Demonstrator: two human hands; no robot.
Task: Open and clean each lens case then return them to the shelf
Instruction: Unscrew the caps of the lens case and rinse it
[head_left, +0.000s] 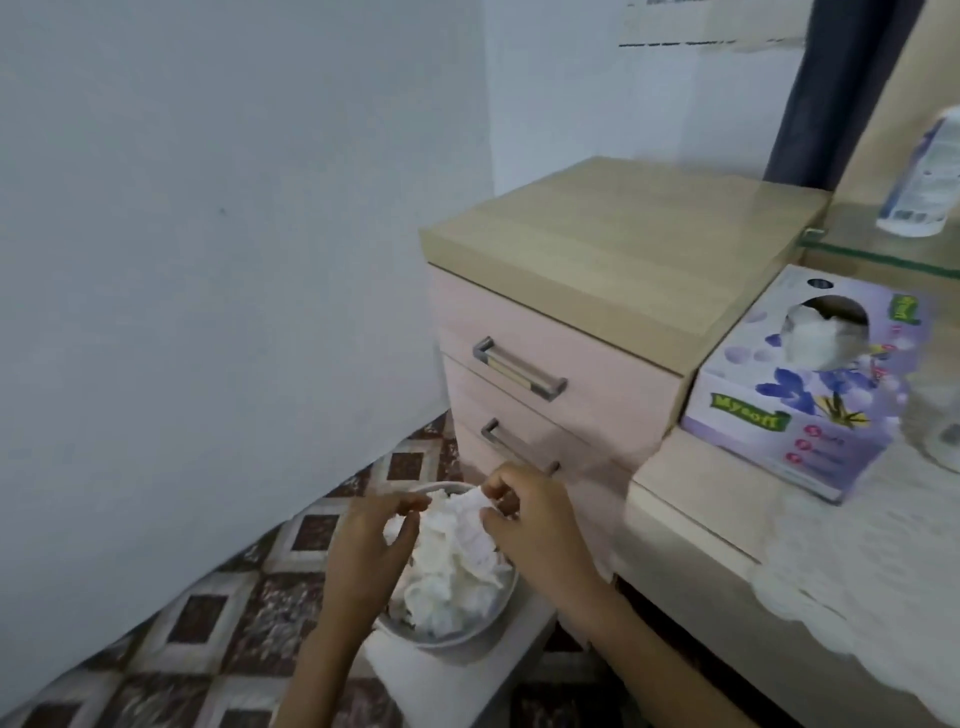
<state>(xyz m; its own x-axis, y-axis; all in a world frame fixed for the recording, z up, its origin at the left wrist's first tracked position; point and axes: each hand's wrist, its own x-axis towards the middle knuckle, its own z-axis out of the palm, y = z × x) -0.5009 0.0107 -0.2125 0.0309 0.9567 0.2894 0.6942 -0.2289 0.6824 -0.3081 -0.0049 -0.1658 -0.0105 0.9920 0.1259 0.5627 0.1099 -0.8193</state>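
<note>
The wall is pale blue-grey. The drawer unit has pale pink fronts under a light wood-grain top, with grey metal handles. The floor carries a diamond pattern of dark brown and cream tiles. The tissue box is lilac, printed with blue-purple flowers (its logo is green and yellow). White crumpled tissue fills a grey bowl; the lace cloth is cream, the curtain dark navy

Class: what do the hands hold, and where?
The right hand and left hand pinch a crumpled tissue by its top edges, over the bowl.
</note>
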